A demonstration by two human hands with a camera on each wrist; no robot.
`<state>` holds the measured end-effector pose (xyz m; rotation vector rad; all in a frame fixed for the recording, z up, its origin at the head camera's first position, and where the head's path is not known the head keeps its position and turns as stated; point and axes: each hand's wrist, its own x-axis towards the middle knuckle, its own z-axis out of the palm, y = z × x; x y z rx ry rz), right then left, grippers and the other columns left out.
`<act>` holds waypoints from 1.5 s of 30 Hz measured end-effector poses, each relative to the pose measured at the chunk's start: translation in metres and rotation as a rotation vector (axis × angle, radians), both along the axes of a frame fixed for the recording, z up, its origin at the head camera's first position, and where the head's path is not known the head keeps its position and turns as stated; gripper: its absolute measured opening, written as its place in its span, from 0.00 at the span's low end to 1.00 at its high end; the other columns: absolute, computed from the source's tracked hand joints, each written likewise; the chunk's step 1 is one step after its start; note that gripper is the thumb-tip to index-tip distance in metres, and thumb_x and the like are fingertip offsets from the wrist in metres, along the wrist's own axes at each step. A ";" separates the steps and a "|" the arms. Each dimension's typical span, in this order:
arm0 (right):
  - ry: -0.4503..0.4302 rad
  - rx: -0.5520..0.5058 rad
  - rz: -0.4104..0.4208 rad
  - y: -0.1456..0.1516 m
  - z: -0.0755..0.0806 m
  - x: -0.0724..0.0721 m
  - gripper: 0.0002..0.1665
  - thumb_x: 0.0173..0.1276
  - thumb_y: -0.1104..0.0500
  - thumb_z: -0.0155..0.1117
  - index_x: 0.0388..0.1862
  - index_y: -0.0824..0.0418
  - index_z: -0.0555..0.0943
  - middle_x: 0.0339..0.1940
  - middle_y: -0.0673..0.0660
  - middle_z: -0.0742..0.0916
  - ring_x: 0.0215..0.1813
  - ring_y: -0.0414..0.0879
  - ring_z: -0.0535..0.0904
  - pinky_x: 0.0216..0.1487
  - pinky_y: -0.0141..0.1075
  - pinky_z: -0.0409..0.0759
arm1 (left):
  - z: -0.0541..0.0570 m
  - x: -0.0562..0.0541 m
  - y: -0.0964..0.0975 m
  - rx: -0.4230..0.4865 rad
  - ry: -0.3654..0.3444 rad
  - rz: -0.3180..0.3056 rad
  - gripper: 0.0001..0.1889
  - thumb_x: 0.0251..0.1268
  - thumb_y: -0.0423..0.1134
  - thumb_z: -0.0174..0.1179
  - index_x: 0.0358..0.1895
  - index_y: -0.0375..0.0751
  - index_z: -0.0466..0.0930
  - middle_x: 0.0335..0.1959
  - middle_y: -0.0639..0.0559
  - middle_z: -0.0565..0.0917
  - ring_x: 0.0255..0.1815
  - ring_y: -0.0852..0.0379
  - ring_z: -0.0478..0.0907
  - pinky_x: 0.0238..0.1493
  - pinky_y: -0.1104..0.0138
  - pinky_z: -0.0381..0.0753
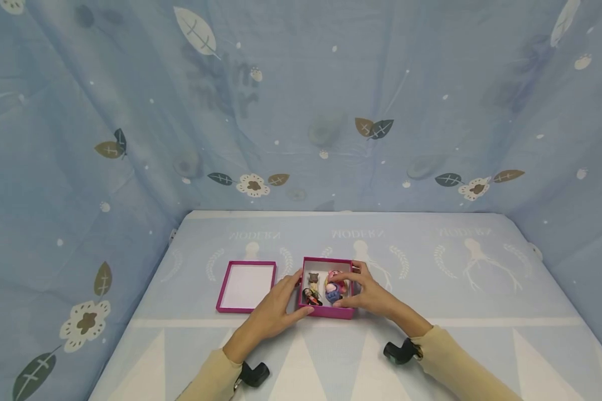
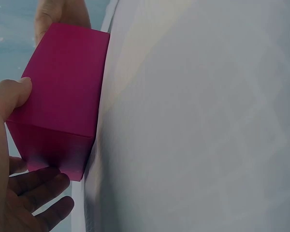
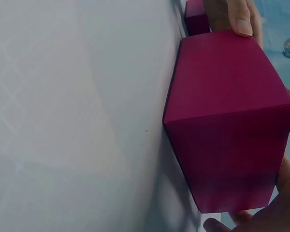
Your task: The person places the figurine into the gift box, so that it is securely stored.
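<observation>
A magenta box (image 1: pixel 331 313) with a white inside stands open on the table. In it are a pink-haired figurine (image 1: pixel 334 293) in blue at the right, a dark-haired figurine (image 1: pixel 311 297) in red at the front left, and a small figurine with a grey-brown top (image 1: pixel 313 278) behind it. My left hand (image 1: pixel 275 313) holds the box's left side, its thumb on the front wall. Over the right wall reaches my right hand (image 1: pixel 368 292), thumb and forefinger pinching the pink-haired figurine. Both wrist views show the box's outer walls (image 2: pixel 63 77), which hide the figurines.
Left of the box lies its shallow magenta lid (image 1: pixel 249 286), white inside up, partly behind my left hand. A patterned cloth (image 1: pixel 456 289) covers the table. Blue printed curtains (image 1: pixel 306 100) hang behind and at both sides. A black wrist device (image 1: pixel 400 352) sits at each sleeve.
</observation>
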<state>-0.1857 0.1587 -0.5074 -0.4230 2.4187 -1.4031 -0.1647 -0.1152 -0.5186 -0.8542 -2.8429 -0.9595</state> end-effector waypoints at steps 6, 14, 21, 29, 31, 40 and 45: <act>-0.032 0.004 -0.001 0.000 0.002 -0.001 0.31 0.51 0.49 0.80 0.56 0.43 0.83 0.76 0.69 0.52 0.76 0.72 0.47 0.64 0.77 0.53 | 0.001 0.000 0.001 -0.009 -0.005 -0.001 0.48 0.62 0.63 0.60 0.78 0.44 0.50 0.63 0.48 0.75 0.64 0.55 0.71 0.66 0.55 0.73; -0.032 0.078 -0.019 0.000 0.006 -0.003 0.31 0.48 0.51 0.82 0.54 0.42 0.84 0.76 0.71 0.54 0.75 0.73 0.49 0.61 0.78 0.56 | 0.003 0.001 0.002 -0.010 -0.001 0.002 0.47 0.62 0.61 0.62 0.78 0.43 0.50 0.62 0.47 0.75 0.63 0.55 0.72 0.66 0.55 0.73; -0.058 0.072 -0.042 -0.001 0.007 -0.004 0.31 0.47 0.52 0.82 0.53 0.42 0.85 0.77 0.69 0.55 0.75 0.71 0.49 0.63 0.76 0.55 | 0.003 0.001 0.003 -0.011 -0.001 0.001 0.47 0.62 0.60 0.62 0.78 0.43 0.51 0.62 0.47 0.75 0.63 0.55 0.72 0.66 0.55 0.74; -0.054 0.092 -0.055 -0.006 0.010 -0.004 0.30 0.46 0.53 0.82 0.52 0.42 0.86 0.77 0.71 0.55 0.74 0.72 0.50 0.62 0.78 0.52 | 0.002 0.001 0.002 -0.025 -0.004 0.012 0.48 0.63 0.63 0.59 0.79 0.45 0.50 0.64 0.46 0.75 0.65 0.53 0.72 0.66 0.54 0.73; -0.043 0.114 -0.063 -0.008 0.011 -0.004 0.29 0.45 0.52 0.83 0.51 0.41 0.86 0.77 0.71 0.55 0.75 0.73 0.49 0.63 0.79 0.48 | 0.002 0.001 0.002 -0.027 -0.007 0.013 0.48 0.63 0.63 0.59 0.79 0.45 0.49 0.64 0.46 0.74 0.65 0.53 0.72 0.67 0.54 0.73; -0.039 0.122 -0.079 -0.011 0.010 -0.002 0.28 0.45 0.53 0.83 0.49 0.39 0.87 0.78 0.72 0.53 0.76 0.72 0.46 0.64 0.77 0.44 | 0.004 0.002 0.004 -0.030 -0.007 0.011 0.48 0.63 0.63 0.60 0.78 0.44 0.50 0.63 0.46 0.75 0.65 0.52 0.72 0.66 0.54 0.73; -0.004 0.127 -0.075 -0.013 0.010 -0.002 0.27 0.44 0.53 0.83 0.47 0.40 0.88 0.77 0.73 0.54 0.76 0.71 0.47 0.65 0.73 0.45 | 0.005 0.002 0.004 -0.019 -0.004 0.014 0.47 0.63 0.62 0.61 0.78 0.44 0.50 0.62 0.46 0.75 0.64 0.52 0.72 0.66 0.53 0.73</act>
